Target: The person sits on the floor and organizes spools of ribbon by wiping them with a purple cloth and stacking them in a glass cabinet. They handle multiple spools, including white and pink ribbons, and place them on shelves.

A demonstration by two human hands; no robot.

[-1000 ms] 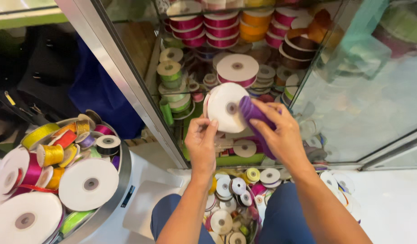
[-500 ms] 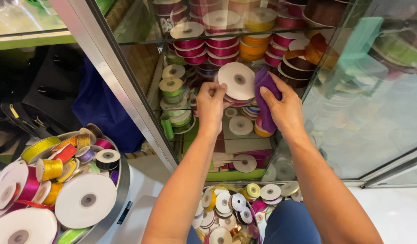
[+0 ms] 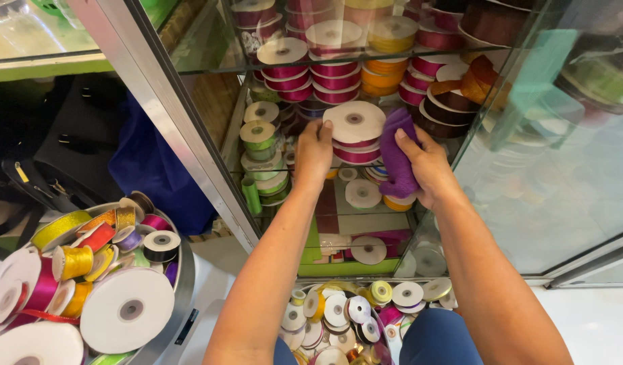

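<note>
So in the head view, both arms are reaching into a glass display cabinet (image 3: 190,169) packed with ribbon spools. The left hand (image 3: 314,150) is gripping the edge of a big white-faced ribbon spool (image 3: 354,123) that's sitting on top of a short stack of pink spools (image 3: 355,153), on the glass shelf (image 3: 338,64) level in the middle of the cabinet. Fingers are curled closed on the spool's left rim. The right hand (image 3: 426,165) is clutching a bunched-up purple cloth (image 3: 396,154), grip closed around it, and the cloth is pressing against the right side of that same spool.

Looks to me like the wipe-and-shelve step is what's going on here: the spool seems to be getting set on its stack while the cloth is touching its edge. Can't tell if the spool is fully resting or being held just above the pink ones.

Next move, I'd guess, calls for loosening the left fingers without nudging the stack, since it's near the shelf's front.

Down low there's a metal basin (image 3: 183,270) of mixed spools on the left, and a second pile of small spools (image 3: 345,314) between the knees.
</note>
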